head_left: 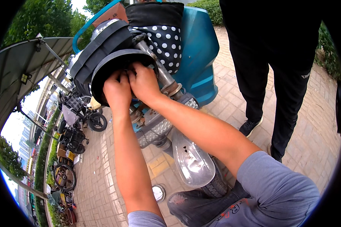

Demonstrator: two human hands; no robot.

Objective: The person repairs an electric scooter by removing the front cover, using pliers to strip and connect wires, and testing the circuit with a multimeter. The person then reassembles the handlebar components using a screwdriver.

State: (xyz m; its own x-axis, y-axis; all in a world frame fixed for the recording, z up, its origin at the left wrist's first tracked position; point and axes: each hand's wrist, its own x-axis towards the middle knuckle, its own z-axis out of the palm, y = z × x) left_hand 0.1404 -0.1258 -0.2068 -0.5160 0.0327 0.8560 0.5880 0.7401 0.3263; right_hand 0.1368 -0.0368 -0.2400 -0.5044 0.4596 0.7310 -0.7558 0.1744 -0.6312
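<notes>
On brick paving (94, 181) outdoors, an open black shell (105, 61) rings the left hand (117, 90) and right hand (144, 82), set close together; what either grips cannot be told. Work inside looks under way and unfinished, the remaining steps hidden. Beyond the right hand sits a polka-dot bag (165, 42), contents unseen, beside a teal vehicle panel (201, 49).

2 hands (117, 90) (144, 81): fingertips mostly hidden in black housing (107, 62).
</notes>
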